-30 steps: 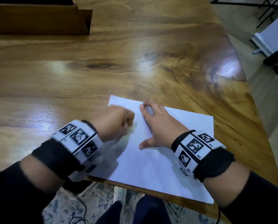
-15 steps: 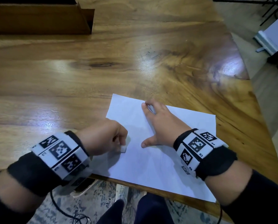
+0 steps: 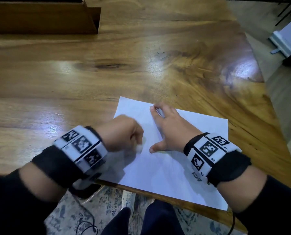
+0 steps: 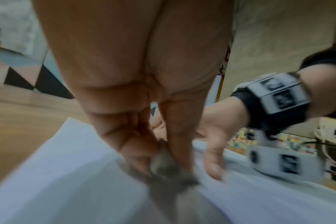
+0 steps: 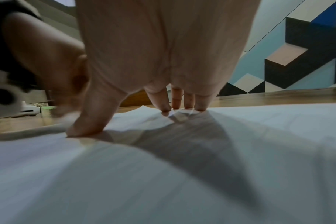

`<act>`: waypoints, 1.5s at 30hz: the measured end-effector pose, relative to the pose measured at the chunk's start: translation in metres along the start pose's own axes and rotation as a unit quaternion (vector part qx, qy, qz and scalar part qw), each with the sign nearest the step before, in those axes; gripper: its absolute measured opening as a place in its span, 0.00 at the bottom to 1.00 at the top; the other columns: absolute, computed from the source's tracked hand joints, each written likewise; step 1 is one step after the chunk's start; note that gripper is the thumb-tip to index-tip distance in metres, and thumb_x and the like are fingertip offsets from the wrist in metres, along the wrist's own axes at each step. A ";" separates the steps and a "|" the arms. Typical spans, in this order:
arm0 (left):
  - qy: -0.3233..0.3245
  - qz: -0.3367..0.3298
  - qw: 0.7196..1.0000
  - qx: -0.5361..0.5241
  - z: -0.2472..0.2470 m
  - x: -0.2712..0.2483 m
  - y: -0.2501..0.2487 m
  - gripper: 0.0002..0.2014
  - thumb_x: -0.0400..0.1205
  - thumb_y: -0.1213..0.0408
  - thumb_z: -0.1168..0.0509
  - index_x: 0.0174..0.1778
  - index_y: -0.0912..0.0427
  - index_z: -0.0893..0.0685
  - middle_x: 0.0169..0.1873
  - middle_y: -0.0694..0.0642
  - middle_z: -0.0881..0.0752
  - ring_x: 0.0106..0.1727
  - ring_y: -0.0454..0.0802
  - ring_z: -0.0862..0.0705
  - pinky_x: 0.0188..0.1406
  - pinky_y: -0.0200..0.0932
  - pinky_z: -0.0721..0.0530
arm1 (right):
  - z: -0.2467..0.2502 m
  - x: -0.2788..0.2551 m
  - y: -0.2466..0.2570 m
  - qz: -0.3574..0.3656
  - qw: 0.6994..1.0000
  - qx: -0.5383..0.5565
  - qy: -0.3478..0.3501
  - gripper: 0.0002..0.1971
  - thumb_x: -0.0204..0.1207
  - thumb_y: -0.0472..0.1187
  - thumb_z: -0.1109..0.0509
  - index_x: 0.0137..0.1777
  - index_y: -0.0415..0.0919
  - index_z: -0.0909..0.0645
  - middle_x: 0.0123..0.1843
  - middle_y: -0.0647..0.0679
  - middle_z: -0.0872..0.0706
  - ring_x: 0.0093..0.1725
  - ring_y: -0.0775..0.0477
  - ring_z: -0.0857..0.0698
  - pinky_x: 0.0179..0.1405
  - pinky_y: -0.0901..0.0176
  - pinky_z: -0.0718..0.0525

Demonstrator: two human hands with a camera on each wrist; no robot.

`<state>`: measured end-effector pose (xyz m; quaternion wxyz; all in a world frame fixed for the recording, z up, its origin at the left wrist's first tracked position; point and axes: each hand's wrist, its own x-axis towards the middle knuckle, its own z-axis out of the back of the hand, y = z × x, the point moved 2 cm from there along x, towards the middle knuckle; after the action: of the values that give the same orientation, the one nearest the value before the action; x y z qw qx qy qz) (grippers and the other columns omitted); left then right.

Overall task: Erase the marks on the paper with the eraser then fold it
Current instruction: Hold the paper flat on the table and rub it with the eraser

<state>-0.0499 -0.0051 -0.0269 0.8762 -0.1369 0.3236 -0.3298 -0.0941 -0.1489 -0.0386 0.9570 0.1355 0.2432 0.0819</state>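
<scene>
Pinching the eraser, the left hand presses it—blurred—onto the paper.

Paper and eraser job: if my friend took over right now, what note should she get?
Left hand: pinches the white eraser and presses it on the paper, blurred in mid-rub.
Right hand: flat, fingers straight, thumb spread, pinning the sheet.
Paper: lies flat near the table's front edge, its near edge slightly overhanging.
Done: erasing is under way; I cannot make out any marks from here.
Left: finish rubbing, check for faint marks, then fold the sheet. It is not yet folded.
</scene>
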 end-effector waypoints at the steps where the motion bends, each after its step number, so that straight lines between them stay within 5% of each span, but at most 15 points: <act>1: -0.037 0.007 0.999 -0.008 0.005 0.010 -0.001 0.08 0.69 0.70 0.34 0.39 0.54 0.13 0.34 0.53 0.12 0.36 0.47 0.21 0.32 0.32 0.28 | 0.000 0.000 0.000 0.000 1.000 0.001 0.001 0.61 0.63 0.62 0.23 0.84 0.40 0.59 0.83 0.48 0.57 0.83 0.47 0.58 0.79 0.62 0.52; 5: -0.129 0.032 0.991 -0.035 0.000 0.010 -0.002 0.03 0.71 0.67 0.32 0.39 0.57 0.15 0.34 0.51 0.21 0.38 0.51 0.24 0.39 0.40 0.26 | -0.002 0.001 -0.001 -0.003 1.000 0.008 0.005 0.61 0.63 0.63 0.23 0.84 0.41 0.60 0.83 0.49 0.58 0.82 0.49 0.58 0.78 0.63 0.51; 10: 0.081 0.001 0.997 -0.016 -0.015 -0.023 -0.002 0.06 0.67 0.70 0.31 0.35 0.55 0.13 0.28 0.47 0.14 0.34 0.44 0.17 0.39 0.37 0.18 | -0.004 0.000 -0.001 0.000 1.000 -0.004 0.008 0.63 0.62 0.64 0.23 0.84 0.39 0.62 0.83 0.48 0.59 0.82 0.48 0.59 0.79 0.62 0.53; 16: -0.132 0.041 0.989 -0.048 -0.003 -0.001 -0.001 0.03 0.72 0.66 0.31 0.39 0.57 0.15 0.27 0.47 0.22 0.37 0.50 0.22 0.41 0.41 0.22 | -0.007 -0.001 0.000 -0.004 1.000 -0.011 0.017 0.68 0.57 0.67 0.22 0.83 0.40 0.66 0.84 0.51 0.63 0.83 0.49 0.66 0.79 0.60 0.57; 19: -0.062 0.008 0.998 -0.033 -0.025 -0.033 0.001 0.03 0.71 0.61 0.29 0.35 0.57 0.15 0.33 0.53 0.19 0.35 0.49 0.23 0.35 0.38 0.24 | -0.007 -0.001 -0.001 -0.005 1.000 -0.014 0.017 0.68 0.57 0.67 0.23 0.83 0.40 0.66 0.84 0.50 0.64 0.83 0.49 0.66 0.79 0.60 0.58; 22: 0.045 0.003 0.999 -0.027 -0.023 -0.036 0.003 0.03 0.68 0.67 0.30 0.35 0.56 0.13 0.35 0.53 0.12 0.36 0.47 0.19 0.34 0.32 0.25 | -0.006 -0.003 0.001 -0.007 1.000 -0.018 0.019 0.68 0.58 0.67 0.23 0.83 0.40 0.67 0.84 0.50 0.64 0.83 0.49 0.66 0.79 0.59 0.58; 28: -0.148 0.038 0.987 -0.042 -0.006 -0.003 -0.002 0.03 0.72 0.64 0.31 0.40 0.58 0.15 0.34 0.52 0.21 0.38 0.51 0.23 0.37 0.38 0.31 | -0.006 -0.002 0.001 -0.008 1.000 -0.017 0.018 0.68 0.57 0.67 0.22 0.83 0.40 0.65 0.84 0.49 0.63 0.83 0.48 0.65 0.80 0.59 0.57; 31: -0.050 -0.010 0.999 -0.019 -0.027 -0.032 -0.001 0.03 0.72 0.62 0.31 0.35 0.57 0.16 0.34 0.53 0.22 0.37 0.51 0.23 0.31 0.41 0.35 | -0.006 -0.002 0.000 -0.007 1.000 -0.017 0.015 0.68 0.57 0.67 0.22 0.83 0.39 0.65 0.84 0.49 0.62 0.83 0.49 0.65 0.79 0.60 0.58; 34: 0.042 -0.007 0.999 -0.015 -0.027 -0.036 0.004 0.03 0.70 0.66 0.30 0.36 0.54 0.13 0.37 0.53 0.14 0.38 0.48 0.20 0.37 0.37 0.25 | -0.006 -0.003 0.001 -0.007 1.000 -0.014 0.013 0.68 0.58 0.66 0.22 0.83 0.40 0.65 0.84 0.50 0.61 0.83 0.50 0.64 0.79 0.61 0.57; 38: -0.134 0.019 0.990 -0.032 -0.012 -0.014 0.012 0.01 0.72 0.66 0.31 0.38 0.57 0.15 0.34 0.54 0.20 0.39 0.54 0.20 0.42 0.43 0.22 | -0.005 -0.003 0.002 -0.008 1.000 -0.016 0.014 0.67 0.58 0.66 0.22 0.83 0.40 0.65 0.84 0.50 0.61 0.83 0.50 0.65 0.79 0.61 0.57; 40: -0.159 -0.005 0.986 -0.048 -0.019 -0.024 0.016 0.04 0.73 0.62 0.30 0.35 0.57 0.16 0.33 0.51 0.25 0.36 0.54 0.22 0.37 0.42 0.24 | -0.005 -0.003 0.002 -0.008 1.000 -0.015 0.016 0.67 0.58 0.66 0.22 0.83 0.40 0.65 0.84 0.50 0.61 0.83 0.50 0.65 0.79 0.61 0.57; 45: 0.008 -0.030 0.999 -0.029 -0.035 -0.053 0.018 0.02 0.71 0.61 0.29 0.34 0.54 0.14 0.35 0.51 0.19 0.38 0.51 0.19 0.37 0.41 0.24 | -0.005 -0.003 0.001 -0.008 1.000 -0.011 0.013 0.67 0.58 0.66 0.22 0.83 0.40 0.65 0.84 0.50 0.61 0.83 0.50 0.65 0.78 0.62 0.57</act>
<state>-0.0950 0.0425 -0.0362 0.8588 -0.1695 0.3357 -0.3479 -0.0989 -0.1470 -0.0414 0.9557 0.1217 0.2563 0.0784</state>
